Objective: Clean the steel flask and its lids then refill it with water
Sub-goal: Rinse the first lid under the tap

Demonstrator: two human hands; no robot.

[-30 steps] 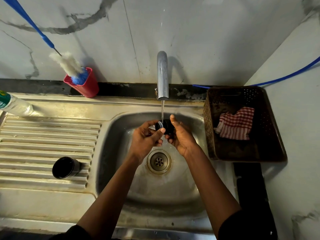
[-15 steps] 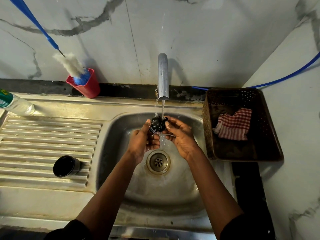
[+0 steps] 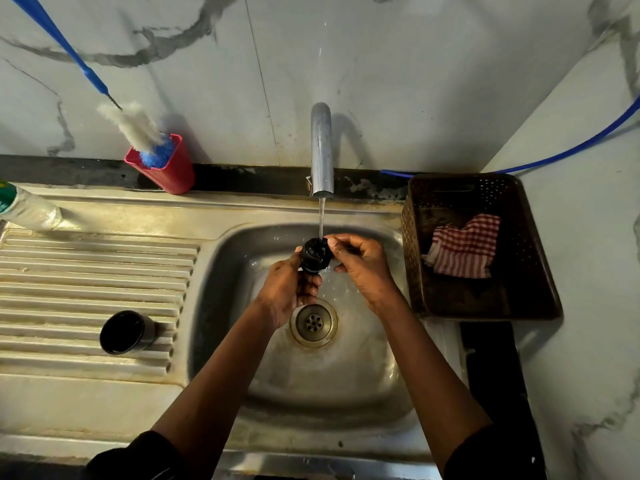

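Note:
A small black stopper lid (image 3: 314, 255) is under the running water from the steel tap (image 3: 321, 150), above the sink basin (image 3: 346, 375). My left hand (image 3: 289, 291) grips the lid from below with curled fingers. My right hand (image 3: 363, 263) pinches its right side with thumb and fingertips. A black cup-shaped lid (image 3: 126, 332) lies on its side on the ribbed drainboard (image 3: 86, 271) at the left. The flask body is not in view.
A red holder (image 3: 162, 168) with a blue-handled bottle brush (image 3: 138, 129) stands against the back wall. A plastic bottle (image 3: 27, 209) lies at the far left. A brown basket (image 3: 485, 306) with a red checked cloth (image 3: 464, 247) sits right of the sink. The drain (image 3: 313, 322) is below my hands.
Both hands have turned the stopper lid under the stream, so its ribbed end now faces up. My right hand has shifted from cupping behind the lid to pinching its side.

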